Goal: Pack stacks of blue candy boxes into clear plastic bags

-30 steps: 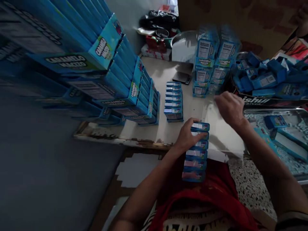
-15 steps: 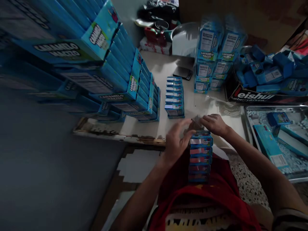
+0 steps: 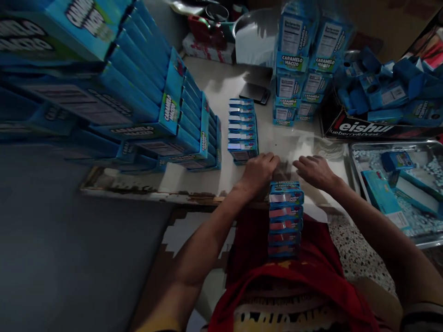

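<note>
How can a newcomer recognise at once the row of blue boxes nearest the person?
At the near edge of the pale table, find the left hand and right hand. Below them in the picture is the row of blue boxes. Unlike the similar row by the tall stack, it appears against the red apron.

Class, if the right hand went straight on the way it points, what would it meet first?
Most likely the left hand, facing the right hand across a narrow gap, though what looks like clear film between them might come first. Depth is hard to judge.
</note>
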`<state>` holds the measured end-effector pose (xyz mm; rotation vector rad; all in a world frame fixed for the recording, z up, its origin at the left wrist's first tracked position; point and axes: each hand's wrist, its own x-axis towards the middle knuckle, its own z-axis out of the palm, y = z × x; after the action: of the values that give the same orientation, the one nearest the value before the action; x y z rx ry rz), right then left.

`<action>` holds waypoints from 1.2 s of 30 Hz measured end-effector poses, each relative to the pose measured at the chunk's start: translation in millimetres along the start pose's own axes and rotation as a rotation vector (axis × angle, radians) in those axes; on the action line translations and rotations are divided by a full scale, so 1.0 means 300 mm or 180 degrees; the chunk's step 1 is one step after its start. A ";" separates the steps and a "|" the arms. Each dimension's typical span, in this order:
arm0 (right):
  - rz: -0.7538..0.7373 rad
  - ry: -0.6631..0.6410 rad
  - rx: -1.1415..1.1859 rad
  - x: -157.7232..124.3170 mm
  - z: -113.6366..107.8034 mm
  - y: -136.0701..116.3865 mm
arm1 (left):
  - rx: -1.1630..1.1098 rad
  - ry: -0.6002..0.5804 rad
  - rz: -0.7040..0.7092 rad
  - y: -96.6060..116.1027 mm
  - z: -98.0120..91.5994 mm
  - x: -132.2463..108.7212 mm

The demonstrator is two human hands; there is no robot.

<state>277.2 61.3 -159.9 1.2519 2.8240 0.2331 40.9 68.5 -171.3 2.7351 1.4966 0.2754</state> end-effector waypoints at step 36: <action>0.2214 0.2548 0.1695 -0.170 -0.163 -0.378 | -0.1282 0.2386 -0.1384 0.202 -0.092 -0.243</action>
<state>223.4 -57.4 -130.2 2.7922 2.9731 -0.0309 48.8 -27.4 -149.3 1.9943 1.8373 1.5036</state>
